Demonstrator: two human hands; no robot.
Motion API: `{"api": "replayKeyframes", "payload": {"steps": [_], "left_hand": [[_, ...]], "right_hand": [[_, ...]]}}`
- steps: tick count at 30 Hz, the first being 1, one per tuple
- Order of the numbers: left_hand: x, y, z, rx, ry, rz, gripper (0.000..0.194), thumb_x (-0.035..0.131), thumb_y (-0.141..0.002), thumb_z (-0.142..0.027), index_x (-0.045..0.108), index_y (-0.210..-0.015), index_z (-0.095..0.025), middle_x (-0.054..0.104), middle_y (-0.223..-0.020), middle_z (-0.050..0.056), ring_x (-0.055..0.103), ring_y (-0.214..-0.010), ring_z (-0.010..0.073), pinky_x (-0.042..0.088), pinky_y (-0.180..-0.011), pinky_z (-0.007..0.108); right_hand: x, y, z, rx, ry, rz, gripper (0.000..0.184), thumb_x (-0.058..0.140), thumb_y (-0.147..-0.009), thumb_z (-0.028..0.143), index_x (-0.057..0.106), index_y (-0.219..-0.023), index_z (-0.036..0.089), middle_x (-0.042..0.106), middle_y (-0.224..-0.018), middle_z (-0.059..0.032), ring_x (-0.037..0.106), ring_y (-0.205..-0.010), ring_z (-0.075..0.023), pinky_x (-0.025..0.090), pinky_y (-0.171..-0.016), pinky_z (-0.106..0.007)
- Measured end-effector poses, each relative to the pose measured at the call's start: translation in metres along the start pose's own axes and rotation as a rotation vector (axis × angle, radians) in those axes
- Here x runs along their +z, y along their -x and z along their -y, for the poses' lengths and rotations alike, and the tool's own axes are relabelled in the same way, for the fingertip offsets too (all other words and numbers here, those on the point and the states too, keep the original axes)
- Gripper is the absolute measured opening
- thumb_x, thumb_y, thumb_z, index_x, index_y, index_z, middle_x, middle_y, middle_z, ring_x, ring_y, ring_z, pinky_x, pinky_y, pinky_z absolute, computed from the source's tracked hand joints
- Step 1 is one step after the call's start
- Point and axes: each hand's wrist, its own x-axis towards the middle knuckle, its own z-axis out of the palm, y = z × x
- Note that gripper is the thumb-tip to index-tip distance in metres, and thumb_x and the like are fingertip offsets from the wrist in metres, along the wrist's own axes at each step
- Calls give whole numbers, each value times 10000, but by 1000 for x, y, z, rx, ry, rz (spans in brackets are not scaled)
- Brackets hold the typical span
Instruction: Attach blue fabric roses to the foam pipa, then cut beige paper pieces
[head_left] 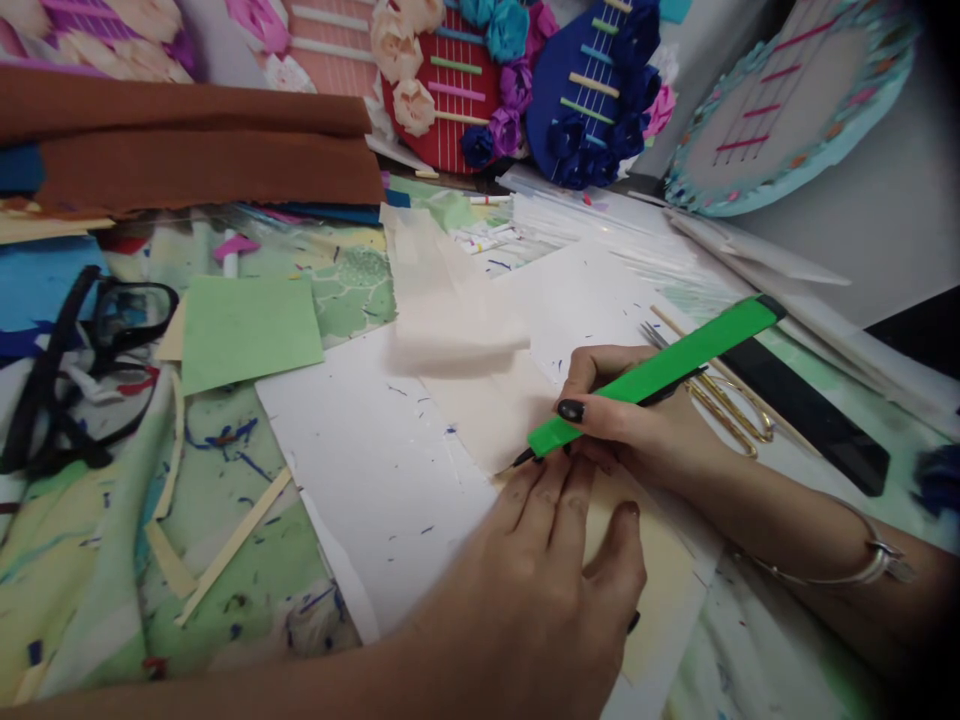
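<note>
My right hand (626, 415) is closed around a black pen together with a bright green strip (660, 372) that slants up to the right. The pen tip touches a cream paper sheet (487, 400) lying on white paper (375, 470). My left hand (555, 570) lies flat with its fingers stretched out, pressing the cream sheet down just below the pen tip. The far part of the cream sheet curls upward and looks blurred.
Black glasses (112, 330) and a green paper square (247, 330) lie at the left. Gold-handled scissors (720, 400) and a black ruler (810, 410) sit to the right. Brown felt (195, 140) and flower-decorated paper guitars (525, 80) fill the back. Paper strips litter the patterned tablecloth.
</note>
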Motion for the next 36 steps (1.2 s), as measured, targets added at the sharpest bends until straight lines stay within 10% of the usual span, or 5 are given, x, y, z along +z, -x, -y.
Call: {"api": "replayKeyframes", "payload": {"steps": [36], "left_hand": [[1, 0, 0, -1, -19, -35, 449, 438, -902, -325, 492, -1266, -70, 546, -1264, 276, 442, -1247, 377, 411, -995, 497]], "right_hand": [[-4, -3, -2, -25, -68, 50, 235, 680, -758, 276, 535, -614, 160, 555, -472, 26, 394, -341, -37, 262, -325, -148]]}}
